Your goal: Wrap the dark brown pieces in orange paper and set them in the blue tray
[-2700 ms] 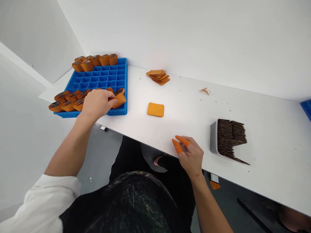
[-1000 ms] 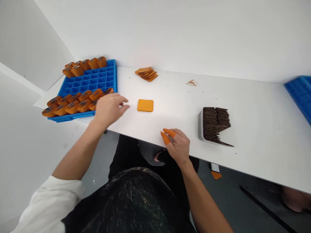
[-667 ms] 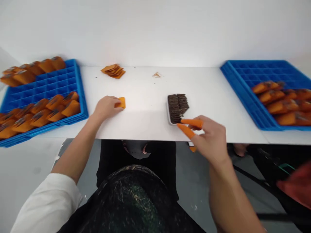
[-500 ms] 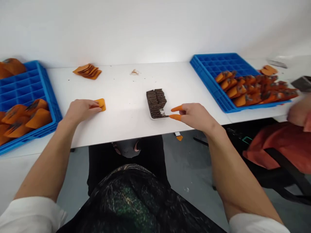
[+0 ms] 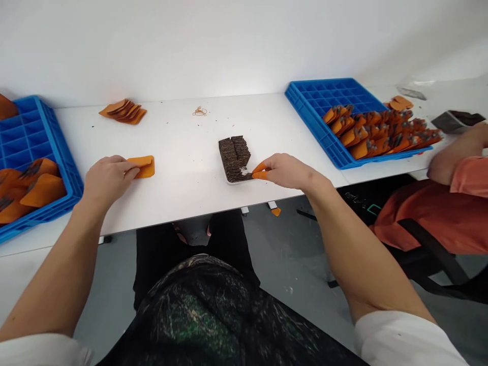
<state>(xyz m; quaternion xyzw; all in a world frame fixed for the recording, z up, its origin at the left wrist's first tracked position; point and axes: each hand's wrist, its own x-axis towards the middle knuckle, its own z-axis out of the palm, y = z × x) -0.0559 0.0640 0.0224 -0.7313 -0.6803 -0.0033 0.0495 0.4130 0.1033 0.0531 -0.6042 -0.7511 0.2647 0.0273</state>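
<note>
the left hand [image 5: 109, 180] pinches the orange packet [image 5: 148, 169] at nine o'clock from the tub [image 5: 232, 182]; the right hand [image 5: 285, 170] grips narrowly on the end slice [image 5: 248, 176], at the tub's five o'clock corner. bands [image 5: 199, 111] lie at eleven.

Open lane on the white table [image 5: 183, 157], front edge to back edge between orange pouch [image 5: 146, 170] and dark-filled tub [image 5: 233, 182] — thin loops [image 5: 199, 111] near the back edge, right forearm [image 5: 346, 239] over the front edge, 2 blue trays [image 5: 61, 145] flanking.
</note>
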